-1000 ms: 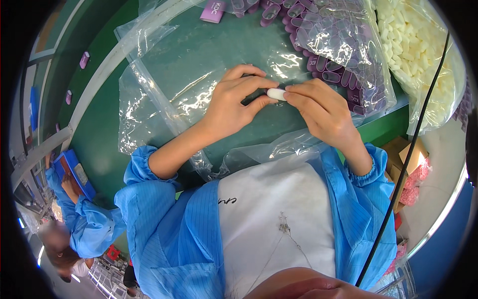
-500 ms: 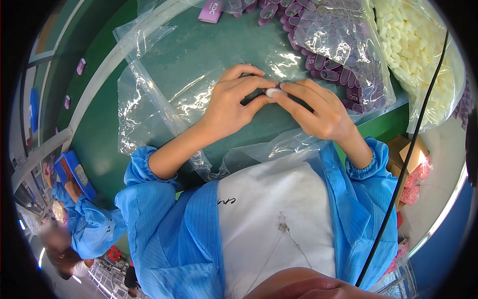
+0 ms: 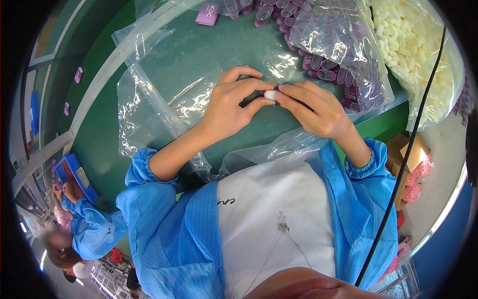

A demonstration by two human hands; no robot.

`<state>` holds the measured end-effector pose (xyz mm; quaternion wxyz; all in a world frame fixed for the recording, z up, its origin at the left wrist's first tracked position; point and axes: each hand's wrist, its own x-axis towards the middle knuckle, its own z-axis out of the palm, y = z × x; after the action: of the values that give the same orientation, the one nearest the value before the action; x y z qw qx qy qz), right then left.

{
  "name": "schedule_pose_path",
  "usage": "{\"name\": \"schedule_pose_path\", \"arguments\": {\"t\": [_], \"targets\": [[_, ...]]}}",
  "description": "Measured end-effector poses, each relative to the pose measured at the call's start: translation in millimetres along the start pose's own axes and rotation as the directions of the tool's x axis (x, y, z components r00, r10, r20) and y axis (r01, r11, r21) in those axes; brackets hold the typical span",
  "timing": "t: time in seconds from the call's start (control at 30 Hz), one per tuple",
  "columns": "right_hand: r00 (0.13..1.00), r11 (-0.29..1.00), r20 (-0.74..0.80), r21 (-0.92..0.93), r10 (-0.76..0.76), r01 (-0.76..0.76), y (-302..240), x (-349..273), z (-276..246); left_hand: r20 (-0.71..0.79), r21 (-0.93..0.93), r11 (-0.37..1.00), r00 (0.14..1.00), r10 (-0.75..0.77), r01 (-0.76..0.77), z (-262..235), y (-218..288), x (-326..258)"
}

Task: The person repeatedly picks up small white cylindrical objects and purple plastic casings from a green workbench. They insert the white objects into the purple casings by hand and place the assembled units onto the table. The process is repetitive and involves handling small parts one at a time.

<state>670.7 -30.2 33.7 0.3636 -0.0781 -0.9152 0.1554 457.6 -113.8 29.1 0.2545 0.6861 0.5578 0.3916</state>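
Observation:
Over the plastic-covered table my left hand [image 3: 230, 103] and my right hand [image 3: 318, 108] meet, fingertips pinched round one small part. Its white rounded end [image 3: 270, 94] shows between them; the rest of it lies hidden under the fingers. To the right of my hands, purple oval sleeves [image 3: 326, 74] are heaped, partly under a clear bag. A single purple sleeve [image 3: 207, 14] lies apart at the far side. Beyond the heap on the right, a clear bag holds many cream-white oblong pieces [image 3: 398, 45].
Clear plastic sheet [image 3: 149, 107] covers much of the green table. A pale curved rail [image 3: 94, 92] separates it from a green strip bearing a few purple pieces [image 3: 78, 74]. At lower left, a co-worker's blue sleeve [image 3: 94, 224] reaches near a blue tray [image 3: 74, 177]. Cardboard boxes [image 3: 413, 152] stand at right.
The white end between my fingertips has turned slightly and shows more squarely. My hands stay in nearly the same place. The co-worker's arms and head have shifted a little.

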Motion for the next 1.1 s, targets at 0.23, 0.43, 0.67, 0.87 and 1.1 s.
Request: {"name": "schedule_pose_path", "arguments": {"t": [0.23, 0.43, 0.67, 0.87, 1.1], "targets": [[0.986, 0.990, -0.112, 0.077, 0.126, -0.118, -4, 13, -33, -0.029, -0.052, 0.993, 0.994, -0.104, 0.103, -24, 6, 1], [0.765, 0.669, -0.449, -0.389, 0.463, -0.633, 59, -33, -127, -0.524, 0.469, 0.838, 0.852, 0.009, 0.279, -218, -101, 21], [0.649, 0.450, -0.263, -0.537, 0.714, -0.713, 168, -60, -145, -0.362, 0.663, 0.672, 0.927, -0.097, 0.330, -352, -270, 7], [0.631, 0.431, -0.218, -0.565, 0.745, -0.704, 149, -65, -151, -0.522, 0.600, 0.776, 0.831, 0.195, 0.194, -186, -117, 68], [0.653, 0.439, -0.246, -0.569, 0.716, -0.695, 144, -63, -149, -0.283, 0.580, 0.781, 0.956, -0.072, 0.231, -70, -50, 88]]}}
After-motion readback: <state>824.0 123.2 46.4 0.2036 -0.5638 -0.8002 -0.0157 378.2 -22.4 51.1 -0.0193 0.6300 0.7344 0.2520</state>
